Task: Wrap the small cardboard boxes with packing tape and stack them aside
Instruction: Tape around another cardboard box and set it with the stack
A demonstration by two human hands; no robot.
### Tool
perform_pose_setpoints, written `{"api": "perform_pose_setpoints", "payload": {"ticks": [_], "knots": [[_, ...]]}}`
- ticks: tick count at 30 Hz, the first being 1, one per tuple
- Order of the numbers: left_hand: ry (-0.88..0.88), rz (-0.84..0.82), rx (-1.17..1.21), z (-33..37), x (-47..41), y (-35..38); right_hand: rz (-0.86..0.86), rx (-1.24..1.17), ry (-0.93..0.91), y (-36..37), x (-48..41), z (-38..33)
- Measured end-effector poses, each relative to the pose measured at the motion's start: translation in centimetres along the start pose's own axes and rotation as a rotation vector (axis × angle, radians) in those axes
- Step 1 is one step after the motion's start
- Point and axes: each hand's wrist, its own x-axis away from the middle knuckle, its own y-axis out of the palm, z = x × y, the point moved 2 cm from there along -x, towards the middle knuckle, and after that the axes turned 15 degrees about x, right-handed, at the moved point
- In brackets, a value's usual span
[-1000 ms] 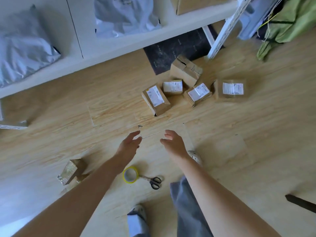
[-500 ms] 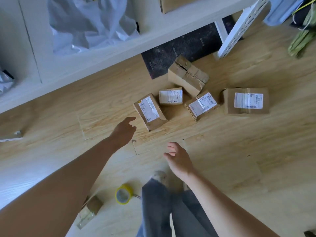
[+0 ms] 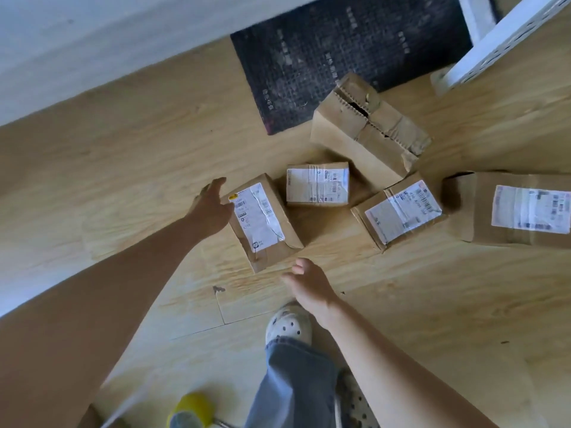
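Fingers (image 3: pixel 216 184) of the left hand (image 3: pixel 210 205) are spread, touching the nearest labelled box (image 3: pixel 262 220); nothing is gripped. The right hand (image 3: pixel 309 285) is held loosely open just below that box, empty.

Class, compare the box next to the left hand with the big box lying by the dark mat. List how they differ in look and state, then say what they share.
The box by the left hand carries a white shipping label on its upper face; the big box shows none.
The box by the left hand looks closed and fairly neat; the big box has torn, gaping flaps.
The big box is clearly larger.
Both are brown cardboard and rest on the wooden floor.
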Motion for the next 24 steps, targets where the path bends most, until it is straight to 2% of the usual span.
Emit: {"api": "perform_pose_setpoints", "payload": {"ticks": [7, 11, 20, 24], "knots": [[-0.108, -0.081, -0.013, -1.7, -3.7, 1.6, -0.094, -0.28, 0.166, 1.9, -4.3, 0.1], [-0.118, -0.048, 0.031, -2.6, -3.0, 1.5, -0.111, -0.357, 0.195, 2.3, -4.1, 0.2], [-0.144, -0.075, 0.214, -2.9, 6.5, -0.3, -0.005, -0.436, 0.247, 0.8, 4.0, 0.1], [-0.191, -0.064, 0.38, -1.8, 12.7, -2.2, 0.055, -0.41, 0.211, -1.0, 9.6, -0.9]]}}
